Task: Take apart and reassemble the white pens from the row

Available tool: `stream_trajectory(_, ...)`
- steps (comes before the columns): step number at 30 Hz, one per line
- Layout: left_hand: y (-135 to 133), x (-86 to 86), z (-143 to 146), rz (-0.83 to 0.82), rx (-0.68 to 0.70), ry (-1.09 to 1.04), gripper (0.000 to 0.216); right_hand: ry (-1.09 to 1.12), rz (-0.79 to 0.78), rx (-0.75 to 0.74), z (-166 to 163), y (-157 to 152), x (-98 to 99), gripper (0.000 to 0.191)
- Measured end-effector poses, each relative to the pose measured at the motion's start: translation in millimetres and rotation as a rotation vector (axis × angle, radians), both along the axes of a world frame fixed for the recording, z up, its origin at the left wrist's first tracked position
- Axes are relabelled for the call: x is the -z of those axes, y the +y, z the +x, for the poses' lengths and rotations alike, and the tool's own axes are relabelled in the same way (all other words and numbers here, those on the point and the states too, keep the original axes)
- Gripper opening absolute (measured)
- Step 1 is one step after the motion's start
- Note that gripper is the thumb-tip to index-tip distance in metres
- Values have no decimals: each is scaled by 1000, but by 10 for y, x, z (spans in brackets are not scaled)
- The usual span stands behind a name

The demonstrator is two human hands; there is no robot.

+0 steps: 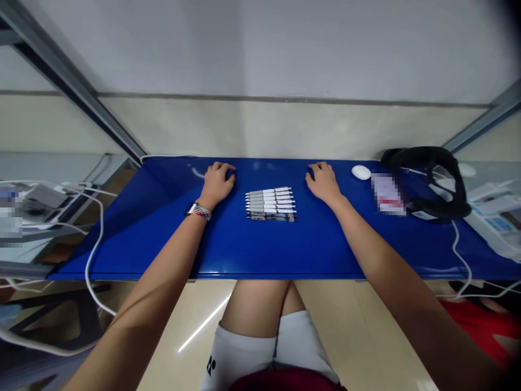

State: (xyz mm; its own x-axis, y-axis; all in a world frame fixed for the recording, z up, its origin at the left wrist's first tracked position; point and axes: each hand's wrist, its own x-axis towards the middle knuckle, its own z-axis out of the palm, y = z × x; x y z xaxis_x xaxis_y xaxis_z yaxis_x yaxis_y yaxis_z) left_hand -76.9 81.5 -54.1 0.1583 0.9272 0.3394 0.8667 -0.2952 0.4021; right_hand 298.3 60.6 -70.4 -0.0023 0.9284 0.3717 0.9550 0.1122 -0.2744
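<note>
Several pens lie side by side in a neat stack of rows on the blue tabletop, their tips pointing left. Most are white and grey; the ones nearest me look darker and partly clear. To the left of them my left hand rests on the table, fingers apart and holding nothing, with a braided bracelet at the wrist. My right hand lies on the table to the right of the pens, fingers spread and likewise without anything in it. Neither hand touches the pens.
Right of my right hand are a white oval object, a pinkish packet or card and a black headband-like device. White devices stand at both sides, with white cables running down. A wall rises behind the table.
</note>
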Motion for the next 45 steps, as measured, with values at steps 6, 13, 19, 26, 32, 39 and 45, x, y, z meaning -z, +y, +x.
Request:
stream_trajectory(6, -3, -2, 4, 8, -1, 8, 35, 0, -16, 4, -13, -11, -17, 51)
stream_trajectory(13, -2, -9, 7, -1, 2, 8, 35, 11, -8, 3, -8, -7, -5, 51)
stream_trajectory(19, 8, 0, 2, -9, 3, 0, 35, 0, -28, 4, -8, -11, -27, 52)
stream_trajectory(26, 23, 11, 6, 15, -2, -2, 35, -8, -36, 8, -9, -8, -33, 51)
stream_trajectory(32, 13, 2, 5, 9, 3, 5, 36, -2, -6, 10, -11, -9, -14, 50)
stream_trajectory(39, 5, 2, 3, -3, -4, 0, 36, 9, -9, 3, 3, 7, 8, 51)
stream_trajectory(45, -1, -2, 12, 2, -7, -1, 35, 1, -20, 4, 0, 0, -14, 50)
